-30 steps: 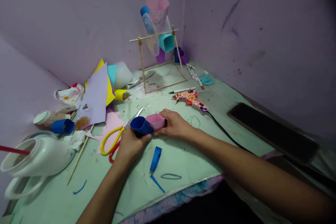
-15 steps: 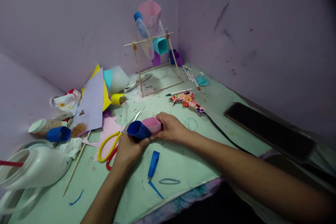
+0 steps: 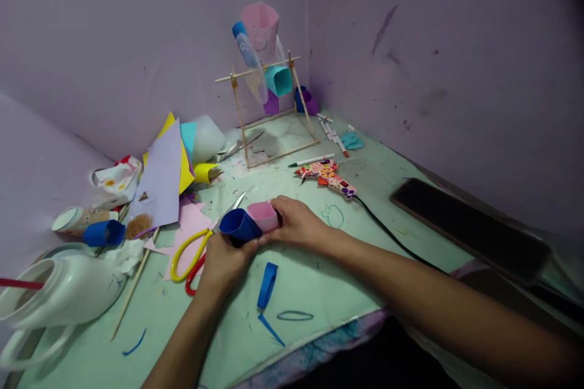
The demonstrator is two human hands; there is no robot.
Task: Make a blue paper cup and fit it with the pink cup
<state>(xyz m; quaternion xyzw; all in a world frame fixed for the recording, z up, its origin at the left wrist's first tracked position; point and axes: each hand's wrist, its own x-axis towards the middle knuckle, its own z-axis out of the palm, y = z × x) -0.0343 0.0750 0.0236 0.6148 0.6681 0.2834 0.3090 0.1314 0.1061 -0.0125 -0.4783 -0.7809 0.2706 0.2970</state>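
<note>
In the head view, my left hand (image 3: 228, 261) is wrapped round a dark blue paper cup (image 3: 239, 225). A pink paper cup (image 3: 263, 216) sits against its right side, gripped by my right hand (image 3: 292, 222). The two cups touch, both with their openings up, and my thumbs meet in front of them. Fingers on the far sides are hidden. Just left of my left hand lie scissors with yellow and red handles (image 3: 189, 255), over pink paper scraps (image 3: 189, 219). Blue paper strips (image 3: 267, 285) lie nearer to me on the table.
A stick frame (image 3: 283, 155) with a wheel of coloured cups stands at the back. A flowered glue gun (image 3: 326, 177), its cord, markers (image 3: 333, 134) and a phone (image 3: 469, 228) are to the right. A white jug (image 3: 86, 289), a stick and paper sheets (image 3: 159, 176) fill the left.
The cups and my hands have hardly moved; the blue cup sits very slightly further left and higher. Nothing has been let go.
</note>
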